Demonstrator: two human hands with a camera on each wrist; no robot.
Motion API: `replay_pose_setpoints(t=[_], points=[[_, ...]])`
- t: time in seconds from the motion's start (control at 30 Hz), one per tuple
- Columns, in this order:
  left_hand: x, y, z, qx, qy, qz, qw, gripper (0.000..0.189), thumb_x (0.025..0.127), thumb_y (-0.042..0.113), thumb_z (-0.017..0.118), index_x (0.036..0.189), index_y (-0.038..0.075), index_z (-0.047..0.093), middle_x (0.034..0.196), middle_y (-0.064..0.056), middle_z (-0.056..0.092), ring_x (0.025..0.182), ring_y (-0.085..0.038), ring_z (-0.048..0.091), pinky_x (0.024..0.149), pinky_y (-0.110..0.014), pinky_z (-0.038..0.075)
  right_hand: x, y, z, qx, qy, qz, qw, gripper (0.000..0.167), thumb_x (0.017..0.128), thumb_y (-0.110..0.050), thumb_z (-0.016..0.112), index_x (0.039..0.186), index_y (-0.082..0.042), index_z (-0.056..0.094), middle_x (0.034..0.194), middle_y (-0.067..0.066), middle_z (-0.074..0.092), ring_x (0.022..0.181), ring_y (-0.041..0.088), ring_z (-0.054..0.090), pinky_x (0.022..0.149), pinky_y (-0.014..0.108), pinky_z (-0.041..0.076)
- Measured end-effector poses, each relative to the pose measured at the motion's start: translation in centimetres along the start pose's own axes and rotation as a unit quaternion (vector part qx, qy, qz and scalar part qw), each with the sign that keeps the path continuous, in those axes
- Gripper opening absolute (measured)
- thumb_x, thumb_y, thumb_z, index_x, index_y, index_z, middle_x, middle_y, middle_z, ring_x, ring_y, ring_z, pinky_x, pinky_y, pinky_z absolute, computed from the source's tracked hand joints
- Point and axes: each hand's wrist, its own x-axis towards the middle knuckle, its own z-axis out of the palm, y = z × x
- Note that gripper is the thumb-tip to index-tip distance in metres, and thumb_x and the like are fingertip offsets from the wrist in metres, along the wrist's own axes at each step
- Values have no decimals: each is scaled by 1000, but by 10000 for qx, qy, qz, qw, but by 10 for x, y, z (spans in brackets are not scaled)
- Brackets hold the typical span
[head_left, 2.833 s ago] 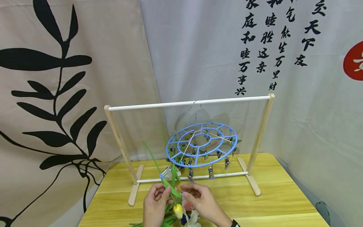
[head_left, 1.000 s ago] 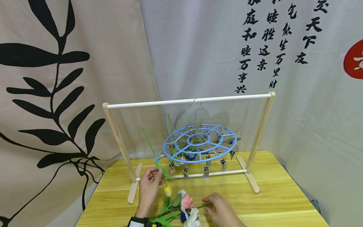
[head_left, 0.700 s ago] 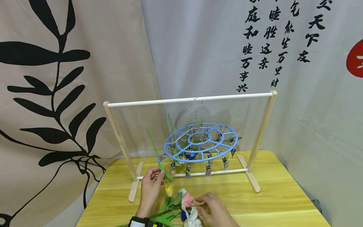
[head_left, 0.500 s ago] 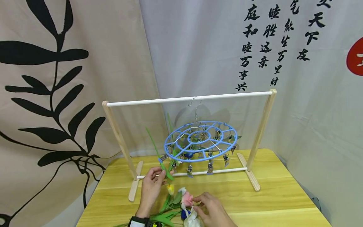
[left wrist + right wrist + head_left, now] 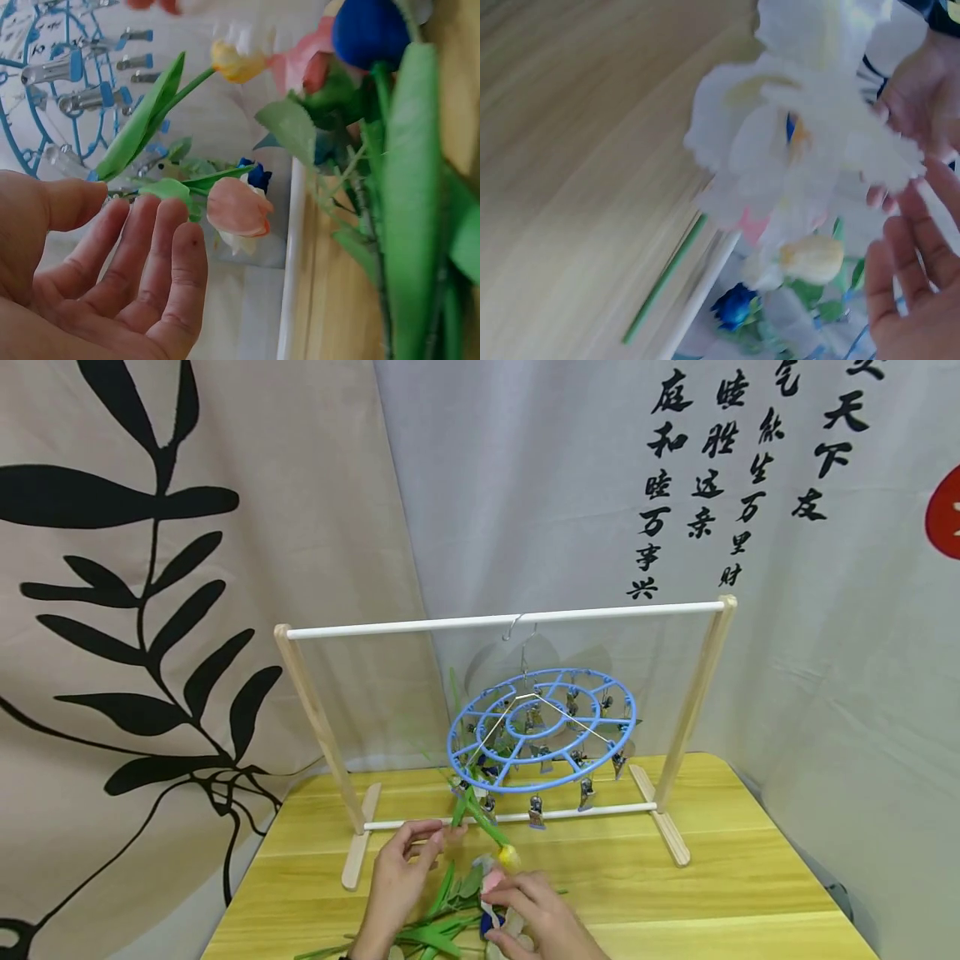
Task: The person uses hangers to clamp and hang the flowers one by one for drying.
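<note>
Wooden table (image 5: 675,910), yellow bloom (image 5: 508,857) apart from left fingers (image 5: 187,262)

Free gap btwn blue ring (image 5: 528,738) & R post (image 5: 693,706); clips (image 5: 536,812) & yellow tulip (image 5: 509,857) block below nr rim.

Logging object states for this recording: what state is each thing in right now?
Left hand: fingers relaxed, holding nothing.
Right hand: fingers at the white flower; grip unclear.
White flower: petals spread, blurred; held or lying, cannot tell.
Blue hanger: hooked on the top bar, tilted.
Yellow tulip: bloom closed, attached at the blue hanger's edge.
Blue tulip: bloom closed, off the hanger.
Stand: upright on the table.
</note>
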Motion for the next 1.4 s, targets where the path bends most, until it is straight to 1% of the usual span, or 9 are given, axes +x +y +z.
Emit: replay_pose_setpoints(t=[0.1, 0.17, 0.3, 0.47, 0.6, 0.8, 1.0, 1.2, 1.4], points=[[-11, -2, -1, 128, -183, -157, 9996, 22, 115, 21, 78, 134, 10, 81, 131, -14, 84, 108, -24, 82, 84, -29, 69, 2, -6, 8, -510, -257, -254, 9980, 29, 98, -39, 97, 122, -30, 83, 128, -11, 76, 119, 8, 68, 95, 22, 59], [-18, -4, 0, 185, -302, -207, 9992, 20, 114, 21, 78, 131, 11, 82, 129, -12, 85, 108, -25, 81, 84, -29, 69, 3, -10, 13, -857, -601, -184, 9943, 21, 97, -45, 96, 112, -35, 85, 123, -16, 75, 116, 7, 66, 89, 21, 56], [-28, -5, 1, 199, -468, -209, 9985, 23, 114, 25, 79, 131, 10, 82, 126, -11, 86, 106, -24, 81, 85, -33, 71, 5, -16, 19, -1241, -1350, 307, 9826, 14, 95, -49, 96, 98, -40, 86, 115, -18, 73, 111, 6, 61, 81, 19, 47], [-37, -3, 2, 186, -532, -276, 9980, 25, 115, 29, 78, 131, 10, 82, 125, -15, 86, 103, -22, 82, 84, -34, 72, 15, -23, 26, -1440, -2288, 1007, 9575, 11, 95, -50, 95, 94, -42, 89, 108, -19, 66, 103, 5, 53, 77, 21, 40], [-42, -1, 3, 179, -531, -328, 9979, 24, 115, 29, 78, 130, 11, 82, 122, -15, 86, 104, -26, 83, 83, -34, 72, 22, -28, 31, -1392, -2685, 1466, 9418, 13, 95, -42, 95, 84, -39, 88, 102, -15, 58, 99, 8, 49, 77, 26, 43], [-44, -3, 3, 192, -534, -308, 9979, 25, 115, 26, 78, 129, 5, 82, 117, -16, 86, 101, -30, 84, 84, -33, 72, 24, -29, 33, -1600, -2729, 1514, 9365, 26, 91, -34, 93, 69, -34, 80, 102, -10, 58, 105, 15, 52, 85, 37, 56], [-44, -6, 0, 209, -602, -309, 9975, 25, 116, 27, 77, 129, 7, 82, 118, -14, 88, 103, -31, 85, 86, -33, 72, 36, -26, 13, -1393, -2911, 1691, 9313, 22, 96, -32, 90, 82, -33, 73, 110, -7, 68, 105, 17, 60, 83, 35, 54], [-45, -8, -4, 284, -654, -302, 9970, 28, 116, 31, 76, 130, 7, 81, 120, -16, 88, 103, -32, 84, 85, -34, 72, 48, -26, -13, -1533, -2469, 1313, 9478, 29, 92, -30, 96, 83, -34, 69, 108, -8, 74, 98, 16, 65, 80, 33, 53], [-49, -5, -8, 428, -275, -256, 9984, 20, 116, 26, 76, 126, 10, 83, 116, -13, 88, 99, -26, 84, 82, -28, 69, 58, -28, -41, -1337, -2172, 1375, 9571, 30, 88, -26, 98, 83, -33, 69, 97, -14, 68, 94, 11, 62, 79, 30, 49]])
